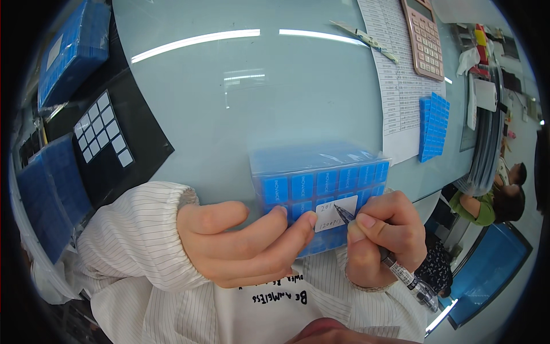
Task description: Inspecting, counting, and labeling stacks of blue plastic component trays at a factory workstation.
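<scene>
A plastic-wrapped block of blue boxes or cards [301, 182] stands in front of me on the table, its near side facing me. A small white label [326, 222] with handwriting sits on that side. My right hand [387, 232] pinches a pen [404, 275] with a clear, printed barrel, and its tip touches or nearly touches the label's upper part. With fingers stretched out, my left hand [243, 241] rests against the near side of the block. One fingertip lies at the label's left edge. Its thumb cannot be made out for certain.
On the left, a dark mat [123, 97] bears a sheet of white blank labels [100, 129], near more wrapped blue packs [74, 54]. Printed sheets [395, 106], a pink calculator [424, 40], a thin cutter-like tool [372, 43] and blue cards [434, 126] lie at right. Other people [481, 203] sit beyond.
</scene>
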{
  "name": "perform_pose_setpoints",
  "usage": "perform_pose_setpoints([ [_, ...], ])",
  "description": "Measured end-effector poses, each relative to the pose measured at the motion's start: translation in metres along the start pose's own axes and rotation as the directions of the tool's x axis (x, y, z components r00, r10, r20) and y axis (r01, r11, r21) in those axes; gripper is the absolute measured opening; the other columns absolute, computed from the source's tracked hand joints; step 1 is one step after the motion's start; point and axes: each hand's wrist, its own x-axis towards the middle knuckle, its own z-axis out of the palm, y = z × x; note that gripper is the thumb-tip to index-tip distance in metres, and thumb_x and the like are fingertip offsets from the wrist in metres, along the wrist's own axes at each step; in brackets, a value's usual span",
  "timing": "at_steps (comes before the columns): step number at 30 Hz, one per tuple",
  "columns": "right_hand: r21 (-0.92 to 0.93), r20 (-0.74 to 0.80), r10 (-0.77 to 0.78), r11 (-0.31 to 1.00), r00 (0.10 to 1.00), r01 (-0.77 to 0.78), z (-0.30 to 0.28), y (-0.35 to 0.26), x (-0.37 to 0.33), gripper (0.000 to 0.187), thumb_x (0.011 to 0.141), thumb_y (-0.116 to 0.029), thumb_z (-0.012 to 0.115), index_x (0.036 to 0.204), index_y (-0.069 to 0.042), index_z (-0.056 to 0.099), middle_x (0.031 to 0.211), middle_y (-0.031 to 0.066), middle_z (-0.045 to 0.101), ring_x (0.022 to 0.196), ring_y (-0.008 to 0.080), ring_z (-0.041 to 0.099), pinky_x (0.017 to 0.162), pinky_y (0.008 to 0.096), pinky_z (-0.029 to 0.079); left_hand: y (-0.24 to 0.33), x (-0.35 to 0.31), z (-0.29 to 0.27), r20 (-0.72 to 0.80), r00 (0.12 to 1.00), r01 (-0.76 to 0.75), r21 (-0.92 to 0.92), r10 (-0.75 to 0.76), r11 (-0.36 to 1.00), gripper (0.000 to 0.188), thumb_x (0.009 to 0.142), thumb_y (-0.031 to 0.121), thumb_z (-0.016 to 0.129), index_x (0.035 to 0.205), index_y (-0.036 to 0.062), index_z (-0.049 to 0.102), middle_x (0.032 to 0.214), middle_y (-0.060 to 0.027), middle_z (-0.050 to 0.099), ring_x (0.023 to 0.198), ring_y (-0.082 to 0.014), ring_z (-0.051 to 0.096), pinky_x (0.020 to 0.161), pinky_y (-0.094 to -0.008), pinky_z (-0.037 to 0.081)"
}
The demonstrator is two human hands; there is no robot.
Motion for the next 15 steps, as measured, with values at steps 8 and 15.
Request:
perform_pose_setpoints([
  [8,0.111,-0.050,-0.006,0.994,0.999,0.012,0.0007,0.0059,0.0015,0.025,0.058,0.011,0.069,0.077,0.001,0.056,0.068,0.0103,0.055,0.049,0.0133,0.054,0.043,0.0218,0.041,0.0024,-0.0006,0.0013,-0.012,1.000,0.022,0.002,-0.022,1.000,0.027,0.094,0.037,0.048,0.093,0.0192,0.068,0.106,0.0063,0.066,0.087,-0.0115,0.052,0.062,-0.0244,0.032],
  [15,0.089,-0.116,-0.015,0.996,0.993,0.025,-0.0014,0.0091,-0.0031,0.024,0.061,0.010,0.068,0.078,-0.001,0.056,0.069,0.0097,0.055,0.049,0.0135,0.052,0.044,0.0227,0.041,0.0000,0.0024,-0.0003,-0.001,1.000,0.018,0.006,-0.018,1.000,0.028,0.094,0.038,0.048,0.093,0.0189,0.068,0.106,0.0064,0.066,0.087,-0.0114,0.052,0.062,-0.0241,0.031],
])
